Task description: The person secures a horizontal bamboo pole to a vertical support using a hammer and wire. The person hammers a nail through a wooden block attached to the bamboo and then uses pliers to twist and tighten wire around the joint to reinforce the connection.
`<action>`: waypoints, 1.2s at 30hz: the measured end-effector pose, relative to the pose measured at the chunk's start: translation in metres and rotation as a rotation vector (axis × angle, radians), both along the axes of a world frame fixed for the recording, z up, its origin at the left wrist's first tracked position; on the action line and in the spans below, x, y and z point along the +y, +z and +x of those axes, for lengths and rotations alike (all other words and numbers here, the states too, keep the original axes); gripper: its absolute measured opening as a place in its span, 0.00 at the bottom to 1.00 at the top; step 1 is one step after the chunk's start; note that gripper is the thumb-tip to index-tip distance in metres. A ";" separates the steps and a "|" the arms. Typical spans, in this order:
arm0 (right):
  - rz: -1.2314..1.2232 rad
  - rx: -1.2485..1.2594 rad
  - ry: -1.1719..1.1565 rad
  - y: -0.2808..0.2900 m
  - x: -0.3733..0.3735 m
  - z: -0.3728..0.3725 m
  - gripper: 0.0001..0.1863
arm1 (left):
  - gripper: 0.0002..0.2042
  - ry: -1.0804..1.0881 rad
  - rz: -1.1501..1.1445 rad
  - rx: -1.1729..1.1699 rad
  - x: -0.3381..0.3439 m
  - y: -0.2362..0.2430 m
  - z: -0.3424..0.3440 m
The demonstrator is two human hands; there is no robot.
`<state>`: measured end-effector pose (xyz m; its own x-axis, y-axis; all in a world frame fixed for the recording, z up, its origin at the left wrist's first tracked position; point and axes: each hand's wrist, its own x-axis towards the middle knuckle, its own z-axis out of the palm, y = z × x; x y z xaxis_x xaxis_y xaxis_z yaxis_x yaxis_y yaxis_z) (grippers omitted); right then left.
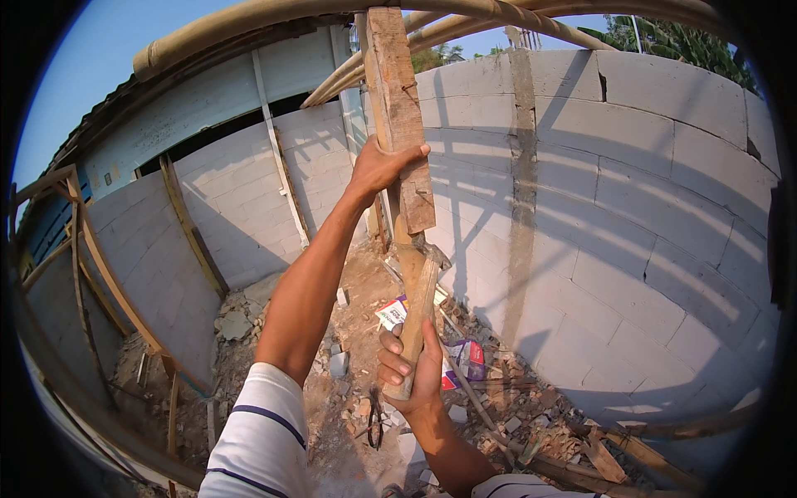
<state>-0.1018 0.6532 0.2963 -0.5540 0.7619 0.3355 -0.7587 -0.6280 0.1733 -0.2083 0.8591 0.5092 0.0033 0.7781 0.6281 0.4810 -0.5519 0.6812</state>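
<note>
My left hand is wrapped round an upright piece of timber, its thumb across the front face and its fingers hidden behind. Two nails stick out of that face, one above my thumb and one below. Lower down, my right hand grips the wooden handle of a hammer, tilted with its top leaning right. The metal hammer head shows just under the timber's lower end; whether they touch I cannot tell. Behind the hammer, a longer wooden post continues downward.
Bamboo poles cross overhead. A pale block wall rises at the right, and another stands further back. Below lie rubble, printed sacks and loose planks. A wooden frame leans at the left.
</note>
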 end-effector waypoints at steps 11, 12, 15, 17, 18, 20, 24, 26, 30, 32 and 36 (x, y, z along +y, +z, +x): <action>0.807 -1.529 -1.633 0.077 0.108 0.110 0.19 | 0.31 -0.101 0.031 -0.042 -0.008 0.003 -0.005; 0.868 -1.631 -1.661 0.092 0.115 0.119 0.20 | 0.31 -0.109 0.027 -0.047 -0.007 0.001 -0.002; 0.945 -1.589 -1.980 0.109 0.141 0.121 0.21 | 0.31 -0.135 0.030 -0.060 -0.004 0.003 0.002; 0.953 -1.563 -1.977 0.116 0.149 0.115 0.21 | 0.30 -0.115 0.028 -0.027 -0.002 0.003 -0.002; 0.941 -1.560 -1.972 0.117 0.152 0.113 0.21 | 0.30 -0.112 0.029 -0.032 -0.003 0.003 0.000; 0.978 -1.587 -1.963 0.123 0.165 0.106 0.21 | 0.28 -0.107 0.023 -0.026 -0.004 0.003 0.003; 1.066 -1.647 -1.905 0.134 0.164 0.113 0.21 | 0.29 -0.072 -0.012 -0.062 -0.015 0.006 0.005; 1.017 -1.584 -1.961 0.139 0.149 0.118 0.21 | 0.28 -0.088 0.058 -0.079 -0.012 0.003 0.000; 0.810 -0.915 -2.019 0.151 0.111 0.120 0.23 | 0.29 -0.060 0.080 -0.095 -0.010 0.001 -0.001; 0.849 -0.729 -1.992 0.142 0.129 0.107 0.22 | 0.29 -0.026 0.082 -0.092 -0.009 0.001 0.003; 0.958 -1.481 -1.859 0.123 0.161 0.123 0.19 | 0.30 -0.068 0.002 -0.120 -0.005 0.004 0.004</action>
<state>0.0217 0.8139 0.4189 0.0481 0.4591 0.8871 0.2989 0.8408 -0.4514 -0.2043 0.8542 0.5136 -0.0190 0.7772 0.6289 0.3574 -0.5822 0.7303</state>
